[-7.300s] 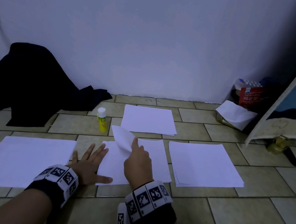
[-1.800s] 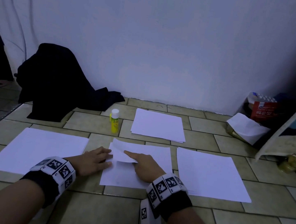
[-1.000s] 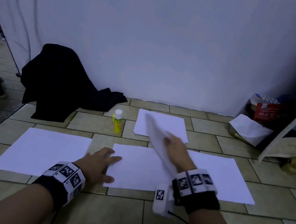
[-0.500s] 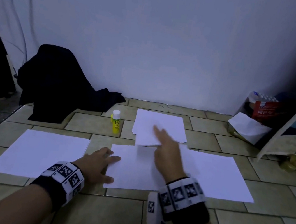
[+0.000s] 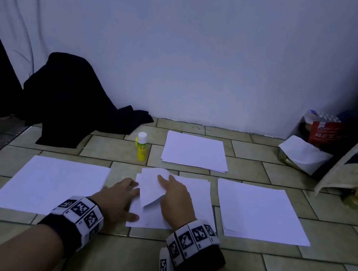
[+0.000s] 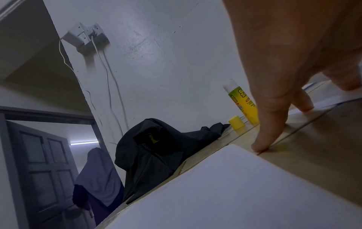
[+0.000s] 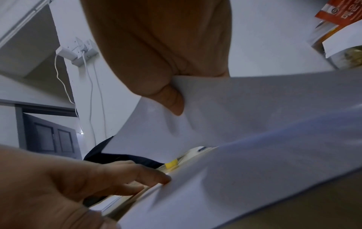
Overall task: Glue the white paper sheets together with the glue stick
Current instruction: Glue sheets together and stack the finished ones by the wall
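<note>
A single white sheet is held by the right hand above the middle stack of paper on the tiled floor; in the right wrist view the sheet is seen pinched between the thumb and the curled fingers, its free part curving down toward the stack. The left hand is laid flat at the left edge of the same stack, its fingers straight and spread, the tips pressed on the floor and on the paper edge, with nothing gripped. The lifted sheet lies between the two hands, just beside the left fingertips. The glue stick is stood upright on the floor beyond the hands, well apart from both, its yellow cap set down just beside it. A further stack is placed to the right of the glue stick, another stack lies at the left and one more at the right. A dark cloth is heaped against the wall.
</note>
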Demonstrator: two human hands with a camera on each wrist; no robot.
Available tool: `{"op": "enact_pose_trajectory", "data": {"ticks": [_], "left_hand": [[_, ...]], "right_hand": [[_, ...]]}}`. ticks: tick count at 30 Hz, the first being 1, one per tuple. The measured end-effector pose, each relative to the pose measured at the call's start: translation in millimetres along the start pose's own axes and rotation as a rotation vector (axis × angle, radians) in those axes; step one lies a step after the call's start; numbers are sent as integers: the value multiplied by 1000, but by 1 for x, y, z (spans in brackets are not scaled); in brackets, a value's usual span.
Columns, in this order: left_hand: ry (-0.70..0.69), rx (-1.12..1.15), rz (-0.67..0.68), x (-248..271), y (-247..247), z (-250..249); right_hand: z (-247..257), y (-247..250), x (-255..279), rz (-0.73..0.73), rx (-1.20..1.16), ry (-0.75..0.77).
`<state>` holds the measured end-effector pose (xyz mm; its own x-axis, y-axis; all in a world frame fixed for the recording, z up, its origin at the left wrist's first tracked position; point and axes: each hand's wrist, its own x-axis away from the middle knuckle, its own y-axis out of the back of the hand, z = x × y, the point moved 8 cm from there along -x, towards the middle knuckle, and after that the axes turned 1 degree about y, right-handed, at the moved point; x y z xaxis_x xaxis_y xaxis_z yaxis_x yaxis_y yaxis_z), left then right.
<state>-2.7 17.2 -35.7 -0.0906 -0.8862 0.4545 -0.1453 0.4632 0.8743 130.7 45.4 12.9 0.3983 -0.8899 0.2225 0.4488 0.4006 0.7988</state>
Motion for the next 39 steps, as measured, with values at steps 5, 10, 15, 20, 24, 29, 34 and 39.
{"op": "enact_pose_trajectory", "data": {"ticks": [5,10,15,20,24,29,34,39], "left_hand": [[-7,3,9,1,0,0],[3,-23,23,4,2,-4],[9,-24,23,6,3,-5],[15,-34,20,7,2,-4],[16,-32,19,7,1,-3],[9,-43,33,7,1,-3],[-2,-32,33,7,0,-2],[-5,-45,32,8,0,-1]], "right_hand": [[-6,0,3,40,16,28],[-8,1,3,49,36,31],[-6,2,4,18,-17,38],[-4,-2,3,21,-25,53],[-3,-3,3,41,-8,53],[0,0,6,58,-10,74],[4,-2,8,115,46,98],[3,0,10,108,32,103]]}}
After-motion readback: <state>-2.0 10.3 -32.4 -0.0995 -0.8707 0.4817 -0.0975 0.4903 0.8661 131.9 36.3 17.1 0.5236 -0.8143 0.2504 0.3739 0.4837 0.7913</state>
